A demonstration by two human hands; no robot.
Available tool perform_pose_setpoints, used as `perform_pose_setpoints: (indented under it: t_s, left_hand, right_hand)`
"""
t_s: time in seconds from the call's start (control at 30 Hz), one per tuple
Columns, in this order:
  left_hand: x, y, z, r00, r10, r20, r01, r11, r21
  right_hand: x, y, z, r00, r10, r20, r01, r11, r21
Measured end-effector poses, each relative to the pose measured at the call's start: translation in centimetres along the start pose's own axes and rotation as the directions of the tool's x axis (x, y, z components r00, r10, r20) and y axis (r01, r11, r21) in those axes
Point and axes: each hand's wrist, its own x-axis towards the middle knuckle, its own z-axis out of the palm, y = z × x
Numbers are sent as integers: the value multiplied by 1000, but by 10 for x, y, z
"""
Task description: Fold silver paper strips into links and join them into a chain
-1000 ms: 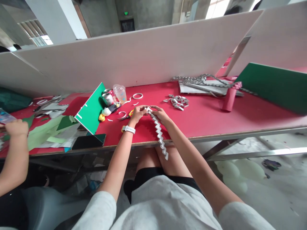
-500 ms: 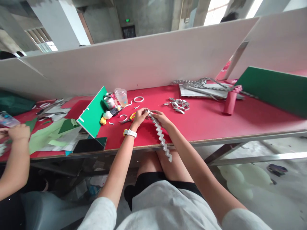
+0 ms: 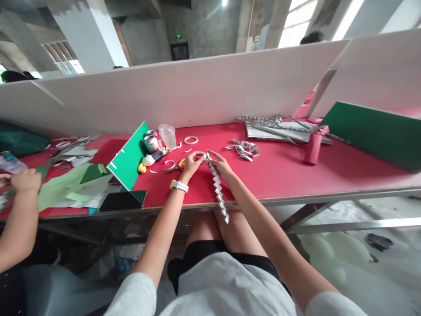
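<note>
A zigzag chain of folded paper (image 3: 218, 189), pale grey and white, hangs from between my hands over the table's front edge, its lower end above my lap. My left hand (image 3: 193, 163) pinches the chain's top end between thumb and fingers. On the other side my right hand (image 3: 221, 166) grips the chain just below that end. Fingertips hide the exact fold there. Behind and to the right lies a loose heap of folded paper pieces (image 3: 246, 150). Yellow-handled scissors or pliers (image 3: 181, 163) rest close to my left hand.
On the red table (image 3: 272, 175) stand a green board (image 3: 130, 158), cans (image 3: 151, 143), a plastic cup (image 3: 168, 136) and a plush toy (image 3: 154, 157). Tape (image 3: 190, 140) lies behind. A phone (image 3: 123, 200), red cylinder (image 3: 314, 147) and braided chains (image 3: 272, 119) flank me. Another person's hand (image 3: 26, 180) is far left.
The chain's hanging end has swung slightly left. My right hand's fingers have shifted a little at the top of the chain. The camera view has tilted slightly upward.
</note>
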Motion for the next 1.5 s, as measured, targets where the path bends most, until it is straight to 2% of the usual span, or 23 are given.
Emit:
perform_pose_setpoints:
  t_s: [0.2, 0.43, 0.87, 1.17, 1.33, 1.5]
  left_hand:
    - [2, -3, 2, 999, -27, -48, 25, 999, -26]
    - [3, -7, 3, 1000, 0, -29, 0, 1000, -7]
    - [7, -21, -3, 991, 135, -14, -131, 975, 177]
    - [3, -11, -4, 981, 189, 50, -195, 940, 280]
    - [3, -12, -3, 975, 223, 5, -214, 925, 314]
    - [4, -20, 0, 977, 209, -44, -189, 941, 280]
  right_hand:
    - [-1, -4, 3, 998, 56, -38, -54, 997, 54]
    - [3, -1, 4, 997, 66, -47, -61, 993, 98]
    - [5, 3, 7, 992, -105, -66, 99, 991, -91]
    - [4, 1, 5, 989, -138, -62, 122, 971, -206]
    - [7, 3, 4, 986, -163, -36, 153, 967, -205]
    - [13, 9, 4, 979, -198, -47, 186, 963, -197]
